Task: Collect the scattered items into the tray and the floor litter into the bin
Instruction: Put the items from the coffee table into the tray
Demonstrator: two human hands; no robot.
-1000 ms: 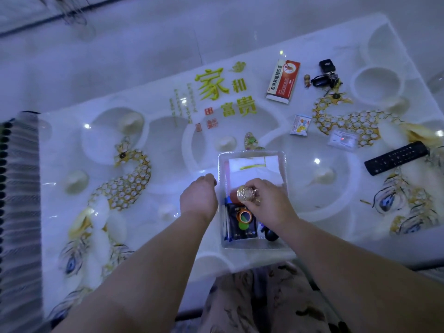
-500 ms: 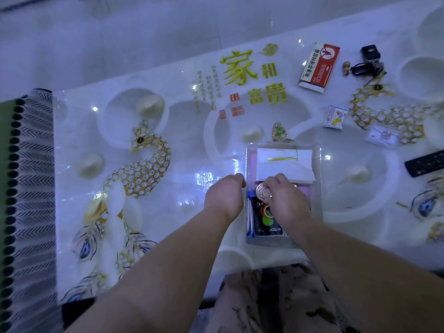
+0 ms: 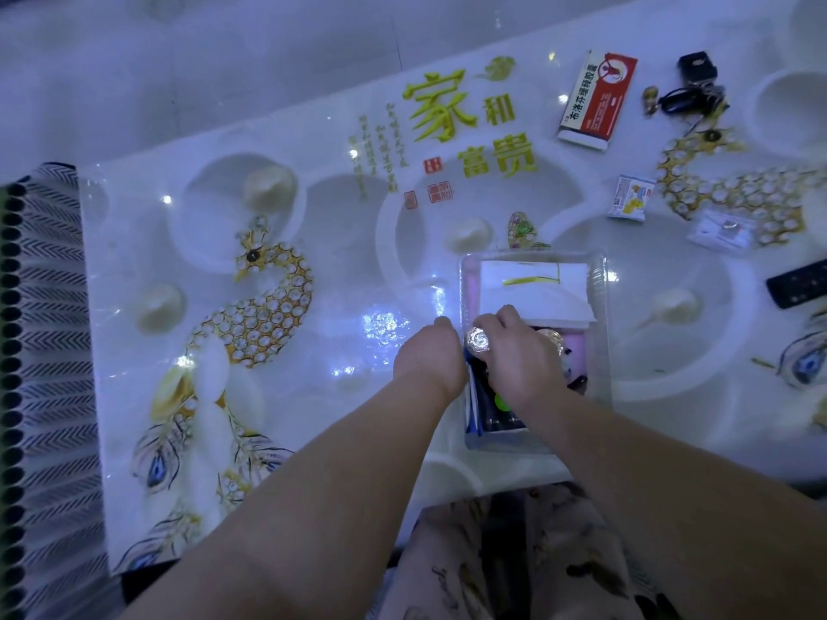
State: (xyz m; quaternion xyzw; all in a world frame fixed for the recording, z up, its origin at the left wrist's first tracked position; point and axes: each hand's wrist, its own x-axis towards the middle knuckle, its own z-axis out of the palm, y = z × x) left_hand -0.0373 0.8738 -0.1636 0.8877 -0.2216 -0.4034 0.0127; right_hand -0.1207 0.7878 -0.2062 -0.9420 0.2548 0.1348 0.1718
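Pinching a silvery round piece (image 3: 476,340) in the right grip (image 3: 521,364), thumb and fingers curling round it, low over the near-left part of the clear tray (image 3: 602,306). Resting the left grip (image 3: 427,355) knuckles-up on the glossy white worktop (image 3: 313,226), right against the tray's left wall, fingers tucking under and out of sight, so not possible to tell whether closing on anything. Showing inside the tray a white folded sheet (image 3: 532,288) at the far end, a dark packet (image 3: 492,411) with a green spot at the near end, something pink (image 3: 575,346) on the right side, and a second shiny round piece (image 3: 551,338) peeking out past the right knuckles. Leaving out on the worktop, well beyond and to the right of the tray, a red-and-white box (image 3: 597,100), a bunch of keys (image 3: 691,94) just beside it, a small printed sachet (image 3: 630,196), a small clear bag (image 3: 722,230) and a black remote (image 3: 799,284) cut by the right edge. Bordering the worktop's left end, a striped rug (image 3: 44,351).
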